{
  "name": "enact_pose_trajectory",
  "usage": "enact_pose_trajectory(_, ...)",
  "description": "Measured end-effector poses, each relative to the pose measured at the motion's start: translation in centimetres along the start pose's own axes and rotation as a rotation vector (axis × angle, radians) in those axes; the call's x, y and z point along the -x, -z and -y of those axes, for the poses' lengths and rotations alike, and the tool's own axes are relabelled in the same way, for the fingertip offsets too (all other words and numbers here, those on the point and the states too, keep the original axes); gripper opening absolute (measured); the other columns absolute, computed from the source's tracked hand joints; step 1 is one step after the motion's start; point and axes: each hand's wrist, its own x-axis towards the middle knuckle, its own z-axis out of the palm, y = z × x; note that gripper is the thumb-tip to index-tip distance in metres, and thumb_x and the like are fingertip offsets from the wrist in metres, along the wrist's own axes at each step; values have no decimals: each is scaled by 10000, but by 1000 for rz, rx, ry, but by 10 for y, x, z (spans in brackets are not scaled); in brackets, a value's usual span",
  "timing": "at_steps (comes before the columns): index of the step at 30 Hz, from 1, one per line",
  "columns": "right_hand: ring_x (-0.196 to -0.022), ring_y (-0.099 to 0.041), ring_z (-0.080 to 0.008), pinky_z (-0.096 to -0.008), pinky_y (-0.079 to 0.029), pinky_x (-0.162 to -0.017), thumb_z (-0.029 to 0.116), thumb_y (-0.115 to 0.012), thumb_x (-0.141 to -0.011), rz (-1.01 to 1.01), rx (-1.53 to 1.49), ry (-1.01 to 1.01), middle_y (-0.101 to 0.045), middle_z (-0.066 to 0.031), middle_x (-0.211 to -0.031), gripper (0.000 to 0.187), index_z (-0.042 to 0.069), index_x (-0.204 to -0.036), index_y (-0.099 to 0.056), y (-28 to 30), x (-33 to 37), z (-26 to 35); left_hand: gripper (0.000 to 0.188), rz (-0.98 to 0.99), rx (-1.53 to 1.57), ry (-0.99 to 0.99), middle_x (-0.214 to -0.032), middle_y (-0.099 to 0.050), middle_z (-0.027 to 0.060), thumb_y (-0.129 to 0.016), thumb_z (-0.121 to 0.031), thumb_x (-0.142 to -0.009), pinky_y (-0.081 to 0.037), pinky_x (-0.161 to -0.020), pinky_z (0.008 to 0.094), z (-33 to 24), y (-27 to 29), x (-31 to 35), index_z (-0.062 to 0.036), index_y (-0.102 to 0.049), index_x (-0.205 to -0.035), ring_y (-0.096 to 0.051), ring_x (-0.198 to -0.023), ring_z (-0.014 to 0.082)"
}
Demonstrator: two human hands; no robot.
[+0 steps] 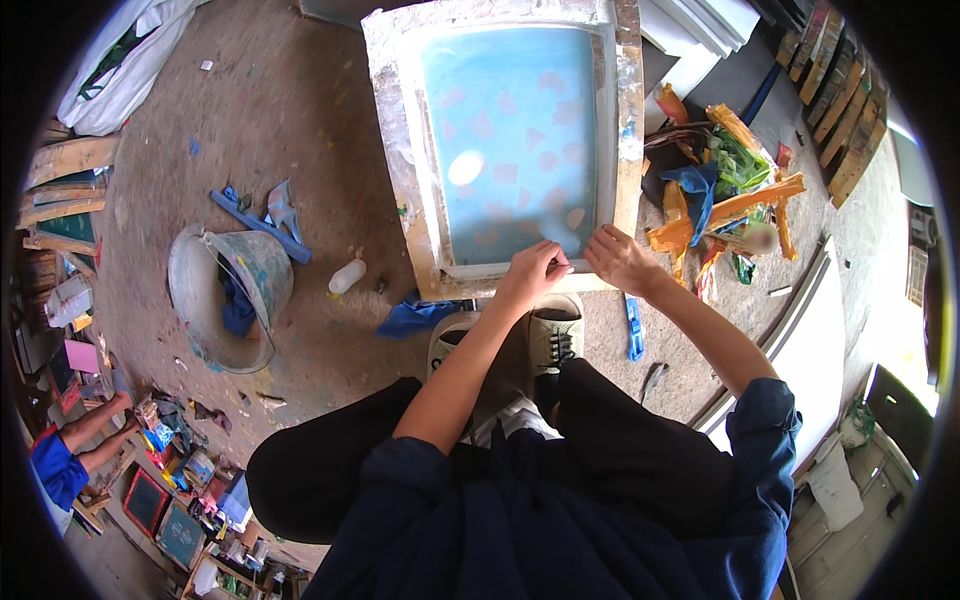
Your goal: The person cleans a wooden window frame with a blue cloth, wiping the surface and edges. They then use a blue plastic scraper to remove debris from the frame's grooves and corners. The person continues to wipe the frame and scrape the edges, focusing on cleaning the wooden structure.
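Note:
A wooden screen printing frame (628,150) with pale blue mesh (480,110) lies in front of my feet. Its rim is stained, and paler rounded patches dot the mesh. At the near edge, right of its middle, my left hand (535,272) is closed in a pinch; whatever sits between the fingertips is too small to make out. Close beside it, my right hand (622,260) grips the near right corner, fingers bent together over the inner border. A small gap separates the two hands.
Left stand a grey bucket (262,270) and a white bottle (347,276). A blue cutter knife (634,328) lies near my right shoe. Torn tape scraps (735,195) are heaped right of the frame, with white boards (780,350) beyond. A person's legs (95,430) show far left.

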Motion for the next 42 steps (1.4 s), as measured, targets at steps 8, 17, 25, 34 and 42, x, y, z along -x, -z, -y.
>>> enact_pose_trajectory(8, -753, -547, -197, -299, -486, -739, 86, -590, -588, -28, -50, -74, -530, -56, -703, 113, 47, -674, -529, -6, 4, 4, 185, 1, 0, 23, -746, -574, 94, -703, -89, -746, -461, -606, 328, -4, 0, 1, -12, -538, -775, -583, -664, 250)
enact_pose_trajectory(17, -764, -549, -203, -302, -484, -743, 86, -584, -592, -40, -24, -75, -525, -63, -707, 115, 46, -679, -520, -8, 5, 6, 183, -2, -21, 9, -746, -577, 89, -707, -95, -738, -450, -595, 337, -8, 2, -1, -17, -545, -772, -574, -661, 258)
enact_pose_trajectory(25, -745, -543, -183, -283, -455, -718, 135, -588, -616, 9, -19, -42, -546, -38, -711, 100, 70, -670, -536, -7, 5, 2, 187, 0, -56, -18, -746, -575, 88, -705, -99, -743, -462, -592, 331, -8, 2, 0, -16, -540, -772, -583, -662, 264)
enact_pose_trajectory(34, -957, -543, -212, -353, -389, -974, 162, -618, -700, 192, -172, -121, -578, -22, -850, 127, 92, -795, -572, 11, -3, -6, 135, 40, 197, 160, -818, -636, 110, -669, -51, -804, -543, -691, 307, -4, 2, -4, 26, -561, -828, -642, -751, 158)
enact_pose_trajectory(42, -1166, -414, -267, -484, -331, -1000, 71, -655, -705, -193, -221, -630, -481, -82, -1218, 258, 105, -958, -615, 26, 2, 14, 106, 38, 229, 173, -849, -657, 95, -655, 6, -798, -554, -757, 295, -8, 1, -11, 37, -587, -873, -650, -822, 159)
